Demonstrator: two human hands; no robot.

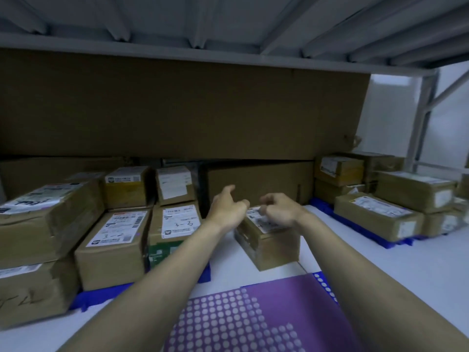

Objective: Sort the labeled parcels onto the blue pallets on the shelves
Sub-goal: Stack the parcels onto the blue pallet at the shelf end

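Cardboard parcels on a white shelf, 2 bare hands over a small one.
Tall cardboard sheets (177,105) line the back; labeled boxes, 2 marked 3-2 (114,247), sit on a blue pallet (101,298) at left, more at right (378,217). The small parcel (269,240) rests on the shelf (380,275) between both pallets. Left hand (225,207) and right hand (279,208) hover just above its label, fingers loosely curled, gripping nothing.

Both hands, left (226,209) and right (280,209), loosely curled above small labeled parcel (269,240) on white shelf (380,262).
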